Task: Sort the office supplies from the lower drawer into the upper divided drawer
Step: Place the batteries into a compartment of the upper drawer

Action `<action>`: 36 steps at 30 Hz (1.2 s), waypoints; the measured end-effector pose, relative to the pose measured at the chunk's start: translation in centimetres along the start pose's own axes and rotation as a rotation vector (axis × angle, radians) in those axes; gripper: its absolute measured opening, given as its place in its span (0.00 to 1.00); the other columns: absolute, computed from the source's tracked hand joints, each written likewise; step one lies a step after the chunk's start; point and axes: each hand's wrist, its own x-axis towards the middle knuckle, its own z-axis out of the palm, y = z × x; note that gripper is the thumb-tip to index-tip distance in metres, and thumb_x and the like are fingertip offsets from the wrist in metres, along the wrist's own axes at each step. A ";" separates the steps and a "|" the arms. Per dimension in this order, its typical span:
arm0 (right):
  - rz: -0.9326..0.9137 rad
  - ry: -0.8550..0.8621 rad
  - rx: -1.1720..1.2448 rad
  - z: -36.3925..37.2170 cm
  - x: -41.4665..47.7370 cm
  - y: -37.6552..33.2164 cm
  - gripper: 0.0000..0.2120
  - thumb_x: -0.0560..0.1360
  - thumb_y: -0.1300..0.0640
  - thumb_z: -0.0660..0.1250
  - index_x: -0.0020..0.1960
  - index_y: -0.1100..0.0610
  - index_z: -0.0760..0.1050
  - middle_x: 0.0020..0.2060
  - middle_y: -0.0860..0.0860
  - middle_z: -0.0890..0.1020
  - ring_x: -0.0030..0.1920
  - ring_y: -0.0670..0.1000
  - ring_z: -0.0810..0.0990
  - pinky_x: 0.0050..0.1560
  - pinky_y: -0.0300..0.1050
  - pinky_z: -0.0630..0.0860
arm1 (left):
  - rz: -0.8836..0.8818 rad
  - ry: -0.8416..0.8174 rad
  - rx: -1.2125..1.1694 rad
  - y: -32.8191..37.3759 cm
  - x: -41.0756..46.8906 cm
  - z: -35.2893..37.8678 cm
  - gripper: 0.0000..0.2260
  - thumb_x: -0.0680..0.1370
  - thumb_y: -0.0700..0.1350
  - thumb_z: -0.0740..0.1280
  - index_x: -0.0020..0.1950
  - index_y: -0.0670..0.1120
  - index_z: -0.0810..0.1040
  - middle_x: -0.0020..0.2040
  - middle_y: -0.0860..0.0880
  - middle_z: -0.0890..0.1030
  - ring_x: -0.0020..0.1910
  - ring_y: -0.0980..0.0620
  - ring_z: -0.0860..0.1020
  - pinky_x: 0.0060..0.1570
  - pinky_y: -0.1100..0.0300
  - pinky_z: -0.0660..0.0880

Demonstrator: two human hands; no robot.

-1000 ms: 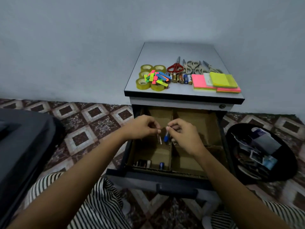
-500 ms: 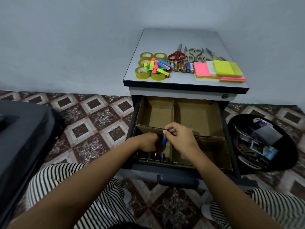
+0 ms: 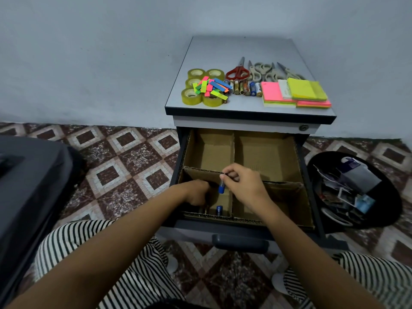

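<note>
Over the front-left compartment of the divided drawer (image 3: 301, 175), a small blue-tipped item (image 3: 221, 187) is held pinched between thumb and forefinger of the right hand (image 3: 244, 186), its blue end hanging downward, clear of the cardboard floor and close to the divider that separates the two front compartments. The other fingers of that hand are curled in loosely. Down inside the same compartment the left hand (image 3: 196, 194) is sunk past the knuckles; its fingertips are swallowed by shadow, so whether anything is gripped cannot be told. A second blue-tipped piece (image 3: 219, 210) is seen lying at the front wall of that compartment, just beside something dark that is too dim to make out. Up on the cabinet top (image 3: 245, 47), tape rolls (image 3: 191, 96), bright sticky flags (image 3: 211, 85), batteries (image 3: 245, 87), red scissors (image 3: 237, 72), grey scissors (image 3: 267, 71) and sticky-note pads (image 3: 296, 94) are laid out in a row. A black bin (image 3: 392, 210) of papers is seen on the floor to the right.
</note>
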 end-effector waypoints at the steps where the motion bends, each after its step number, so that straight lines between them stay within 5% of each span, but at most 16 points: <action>1: -0.001 -0.004 -0.003 0.0 0.0 -0.1 0.07 0.77 0.55 0.66 0.54 0.53 0.77 0.42 0.44 0.78 0.42 0.40 0.77 0.41 0.30 0.73 | 0.005 0.001 -0.001 0.1 -0.1 0.0 0.13 0.77 0.41 0.65 0.61 0.40 0.76 0.56 0.43 0.79 0.53 0.46 0.77 0.52 0.56 0.74; 7: -0.005 -0.070 -0.051 -0.6 0.6 -0.6 0.07 0.76 0.57 0.67 0.53 0.55 0.79 0.45 0.46 0.79 0.45 0.43 0.77 0.47 0.37 0.77 | 0.097 0.164 -0.075 0.4 -1.6 -1.5 0.12 0.78 0.41 0.64 0.61 0.43 0.76 0.55 0.46 0.80 0.53 0.49 0.78 0.54 0.59 0.74; 11: -0.011 -0.194 -0.096 -0.6 0.9 -1.7 0.08 0.76 0.58 0.66 0.55 0.55 0.78 0.44 0.47 0.78 0.42 0.41 0.76 0.38 0.31 0.72 | 0.177 0.441 -0.107 0.2 -3.5 -2.9 0.09 0.78 0.43 0.64 0.57 0.45 0.78 0.52 0.49 0.80 0.50 0.54 0.77 0.50 0.65 0.70; 17: 0.018 -0.420 -0.344 1.1 1.8 -3.6 0.09 0.77 0.59 0.65 0.55 0.60 0.77 0.51 0.54 0.80 0.51 0.51 0.79 0.55 0.46 0.77 | 0.084 0.916 -0.241 -1.3 -4.4 -1.7 0.08 0.78 0.42 0.64 0.55 0.44 0.79 0.52 0.50 0.76 0.52 0.55 0.72 0.54 0.64 0.68; 19: 0.050 -0.490 -0.481 2.4 2.3 -3.5 0.09 0.77 0.60 0.64 0.56 0.62 0.77 0.50 0.55 0.80 0.51 0.53 0.80 0.52 0.47 0.78 | 0.012 1.011 -0.250 -1.9 -4.2 -0.5 0.10 0.77 0.40 0.65 0.58 0.43 0.78 0.55 0.46 0.74 0.57 0.50 0.71 0.59 0.59 0.66; 22: 0.056 -0.457 -0.571 3.5 2.5 -3.3 0.08 0.76 0.65 0.63 0.54 0.62 0.76 0.40 0.53 0.77 0.42 0.52 0.79 0.36 0.41 0.74 | -0.091 1.004 -0.274 -2.5 -3.9 0.9 0.15 0.77 0.39 0.64 0.65 0.41 0.74 0.61 0.42 0.72 0.63 0.45 0.68 0.63 0.56 0.65; 28: 0.067 -0.539 -0.684 3.9 3.0 -3.8 0.12 0.76 0.67 0.61 0.59 0.64 0.74 0.53 0.59 0.78 0.50 0.56 0.79 0.46 0.44 0.75 | -0.143 0.978 -0.383 -2.7 -3.4 1.4 0.18 0.79 0.38 0.61 0.70 0.39 0.69 0.67 0.42 0.66 0.68 0.46 0.66 0.69 0.58 0.63; 33: 0.070 -0.611 -0.753 4.1 3.0 -4.1 0.15 0.76 0.69 0.60 0.62 0.66 0.73 0.59 0.62 0.75 0.39 0.55 0.78 0.36 0.42 0.74 | -0.122 0.983 -0.396 -2.5 -3.3 1.5 0.19 0.79 0.36 0.59 0.70 0.39 0.68 0.69 0.42 0.65 0.69 0.47 0.65 0.67 0.62 0.62; 36: 0.072 -0.654 -0.762 4.4 2.8 -4.1 0.15 0.77 0.68 0.60 0.64 0.67 0.71 0.58 0.62 0.75 0.49 0.58 0.80 0.39 0.44 0.76 | -0.117 0.989 -0.403 -2.6 -3.4 1.6 0.19 0.79 0.36 0.59 0.70 0.39 0.69 0.69 0.42 0.65 0.69 0.47 0.66 0.67 0.62 0.63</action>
